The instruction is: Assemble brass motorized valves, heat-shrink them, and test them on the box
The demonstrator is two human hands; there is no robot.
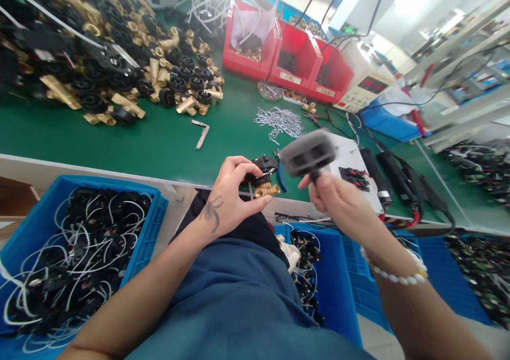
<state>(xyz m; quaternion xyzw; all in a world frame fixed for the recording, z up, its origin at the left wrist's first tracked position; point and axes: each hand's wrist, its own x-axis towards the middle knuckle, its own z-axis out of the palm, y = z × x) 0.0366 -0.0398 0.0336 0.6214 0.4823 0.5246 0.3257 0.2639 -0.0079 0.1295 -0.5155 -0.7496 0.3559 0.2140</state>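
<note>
At the near edge of the green table, my left hand [235, 187] is closed around a brass valve [266, 190] with a black plastic top; part of it is behind the fingers. My right hand [337, 198] grips a dark grey plastic housing [308, 151] from below, raised to the right of the valve. Motion blurs the housing, and its recessed dark middle faces me. Blue-handled pliers [281, 176] lie between the two hands, partly hidden. Beyond them is a pile of small silver wire clips [279, 122]. An L-shaped metal hex tool [202, 134] rests farther left.
Brass valves with black caps [191, 78] are heaped at the back left. Red bins [255, 65] stand behind the clips, beside a white device with a display [368, 83]. Black power screwdrivers [392, 171] lie right. A blue crate [157, 211] of wired parts sits below left.
</note>
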